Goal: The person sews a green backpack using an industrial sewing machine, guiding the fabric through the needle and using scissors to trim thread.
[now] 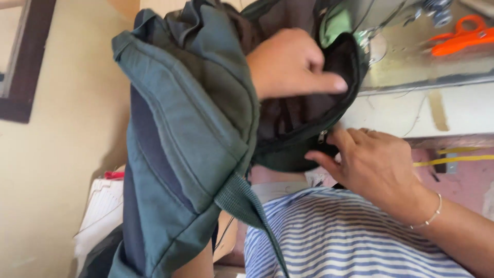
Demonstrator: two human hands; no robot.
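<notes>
Backpack: your dark green backpack (190,128) hangs lifted in front of you, above your striped shirt (334,237), its webbing strap (247,206) trailing down.
Left hand: your left hand (293,64) is inside the open compartment, its grip closed on the dark lining, index finger pointing right.
Right hand: your right hand (370,164) pinches the zipper pull (322,137) at the opening's edge, grip closed on it.
Bench: behind the bag, orange scissors (460,33) lie on the bench (437,110).
</notes>
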